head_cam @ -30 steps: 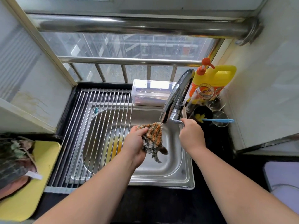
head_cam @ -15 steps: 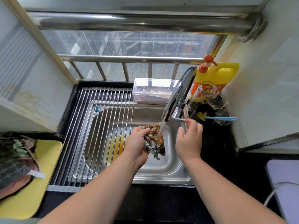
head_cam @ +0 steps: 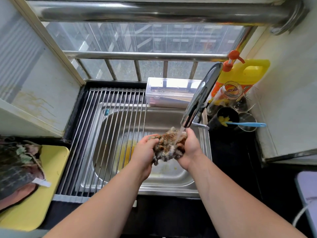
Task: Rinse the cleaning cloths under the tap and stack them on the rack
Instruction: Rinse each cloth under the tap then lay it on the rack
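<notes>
Rinsing a cloth (head_cam: pixel 167 148) directly under the tap (head_cam: pixel 200 98), near the sink's (head_cam: pixel 171 192) right edge, with left hand (head_cam: pixel 143 152) and right hand (head_cam: pixel 191 149) each clenched round one end, apparently to work the stream through the bunched fabric. Kept off the rack (head_cam: pixel 109 134) across the sink's left half, probably until rinsed. At the counter's left edge, a tray (head_cam: pixel 56 169) of more cloths (head_cam: pixel 18 169).

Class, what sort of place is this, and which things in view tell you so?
Most likely a home kitchen: a steel sink with a running tap, a drying rack across it, and a yellow pump bottle.
</notes>
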